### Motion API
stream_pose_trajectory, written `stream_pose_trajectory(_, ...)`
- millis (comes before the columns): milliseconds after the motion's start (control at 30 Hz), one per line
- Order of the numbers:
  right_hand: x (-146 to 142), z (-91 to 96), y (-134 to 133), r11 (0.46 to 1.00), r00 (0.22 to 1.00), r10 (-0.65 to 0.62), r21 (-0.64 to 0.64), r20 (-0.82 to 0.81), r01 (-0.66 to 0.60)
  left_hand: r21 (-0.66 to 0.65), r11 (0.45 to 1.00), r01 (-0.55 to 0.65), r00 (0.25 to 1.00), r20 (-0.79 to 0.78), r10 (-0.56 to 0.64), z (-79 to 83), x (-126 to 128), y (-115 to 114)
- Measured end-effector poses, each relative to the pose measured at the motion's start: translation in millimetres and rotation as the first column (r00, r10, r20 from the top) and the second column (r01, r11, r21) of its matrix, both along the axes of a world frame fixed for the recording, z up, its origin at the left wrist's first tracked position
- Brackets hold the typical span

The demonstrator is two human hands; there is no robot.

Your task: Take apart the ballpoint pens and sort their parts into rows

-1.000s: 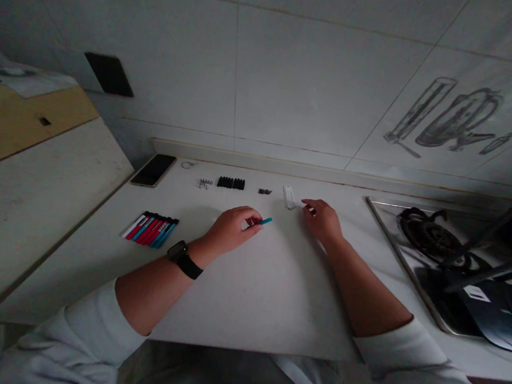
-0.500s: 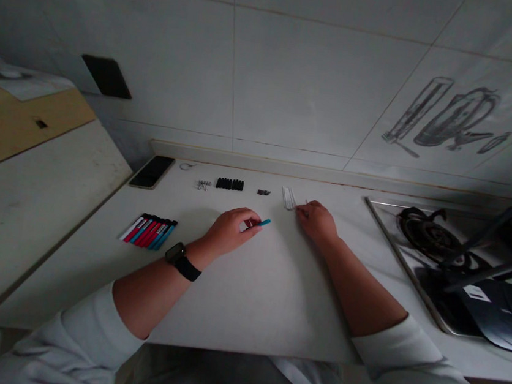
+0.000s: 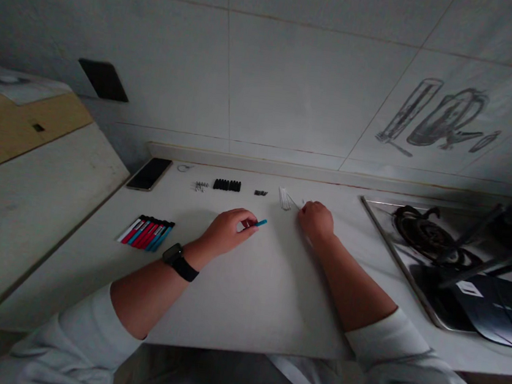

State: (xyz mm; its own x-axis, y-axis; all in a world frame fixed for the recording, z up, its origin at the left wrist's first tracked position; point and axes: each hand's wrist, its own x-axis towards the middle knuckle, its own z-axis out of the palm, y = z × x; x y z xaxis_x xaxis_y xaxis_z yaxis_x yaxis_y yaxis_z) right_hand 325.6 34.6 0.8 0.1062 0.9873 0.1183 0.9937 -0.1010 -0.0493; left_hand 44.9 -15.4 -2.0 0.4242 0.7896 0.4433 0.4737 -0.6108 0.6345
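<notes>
My left hand (image 3: 231, 229) is closed in a pinch around a small blue pen barrel (image 3: 261, 223), whose end sticks out past the fingertips. To the right, my right hand (image 3: 317, 221) rests low over the worktop, its fingers pinched on the end of a thin pale rod (image 3: 294, 202). That rod slants away from a small group of similar thin rods (image 3: 283, 199) lying side by side. Left of them lie tiny dark pieces (image 3: 261, 193), a row of black caps (image 3: 227, 185) and a cluster of small metal parts (image 3: 200, 186). Several coloured pens (image 3: 146, 233) lie side by side near my left wrist.
A phone (image 3: 149, 174) and a thin ring (image 3: 185, 168) lie at the back left of the white worktop (image 3: 243, 301). On the right a metal-edged hob (image 3: 396, 257) holds a burner and a dark flat object (image 3: 496, 312). A tiled wall rises behind.
My right hand has drawn slightly away from the rods, and one rod now slants out toward its fingers. My left hand keeps its hold on the blue barrel. The view has shifted slightly.
</notes>
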Motion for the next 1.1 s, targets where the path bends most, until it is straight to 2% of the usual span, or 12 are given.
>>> stream_pose_trajectory(233, 2.0, 5.9, -1.2, 0.997, 0.998, -0.015, -0.080, 0.054, 0.020, 0.056, 0.998, 0.003, 1.000, -0.027, -0.001, 4.2, 0.0, -0.4)
stream_pose_trajectory(433, 15.0, 20.3, -6.9, 0.969, 0.992, 0.031, -0.248, 0.121, 0.000, 0.089, 0.996, 0.023, 0.999, -0.046, -0.019, 5.8, -1.7, -0.3)
stream_pose_trajectory(600, 45.3, 19.2, -12.3, 0.930, 0.976, 0.152, -0.358, 0.155, -0.088, 0.083, 0.996, 0.015, 0.999, -0.046, -0.011, 3.5, -2.1, 1.0)
stream_pose_trajectory(733, 57.4, 23.6, -15.8, 0.905, 0.958, 0.252, -0.383, 0.136, -0.184, 0.074, 0.997, 0.000, 0.999, -0.042, 0.003, 2.0, -2.8, 2.4)
stream_pose_trajectory(900, 48.0, 35.4, -21.9, 0.895, 0.949, 0.314, -0.320, -0.043, -0.310, 0.058, 0.996, -0.061, 0.996, -0.055, 0.064, 4.2, -6.6, 5.3)
stream_pose_trajectory(1100, 25.5, 29.3, -28.3, 0.814, 0.825, 0.448, -0.223, -0.344, -0.536, 0.069, 0.990, -0.124, 0.978, -0.162, 0.133, -2.4, -13.8, 14.1)
